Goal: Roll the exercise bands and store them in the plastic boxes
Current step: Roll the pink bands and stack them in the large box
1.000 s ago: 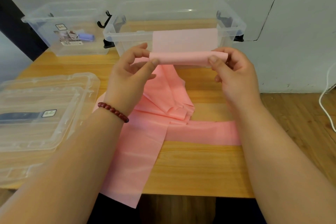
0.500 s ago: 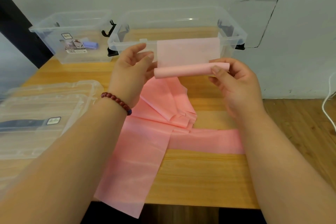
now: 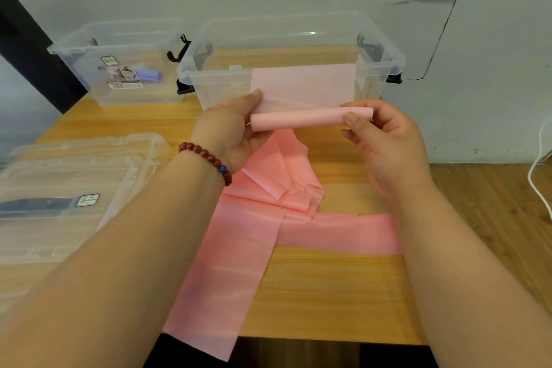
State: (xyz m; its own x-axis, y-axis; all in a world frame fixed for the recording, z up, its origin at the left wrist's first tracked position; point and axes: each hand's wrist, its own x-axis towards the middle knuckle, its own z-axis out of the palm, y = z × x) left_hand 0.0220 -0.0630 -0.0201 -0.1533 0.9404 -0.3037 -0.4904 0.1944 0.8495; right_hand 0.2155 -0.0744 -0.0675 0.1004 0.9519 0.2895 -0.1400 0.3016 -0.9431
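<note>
In 1 second the rolled end of the thin pink exercise band (image 3: 310, 122) has fattened and dropped slightly, held above the wooden tabletop (image 3: 328, 284) before the clear plastic box (image 3: 191, 78). The right hand (image 3: 385, 143) pinches its end between thumb and fingers; the left hand (image 3: 230, 134) has shifted, and whether it clamps or only supports I cannot tell; most of the band remains unrolled

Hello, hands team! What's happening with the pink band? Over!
Left hand, right hand grip rolled end of pink exercise band. Long tail unrolled on table. Plastic box open behind; nothing blocking.

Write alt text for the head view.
Left hand and right hand hold a partly rolled pink exercise band above a table, its tail trailing over the near edge. A large clear box and a smaller clear box stand behind.
</note>
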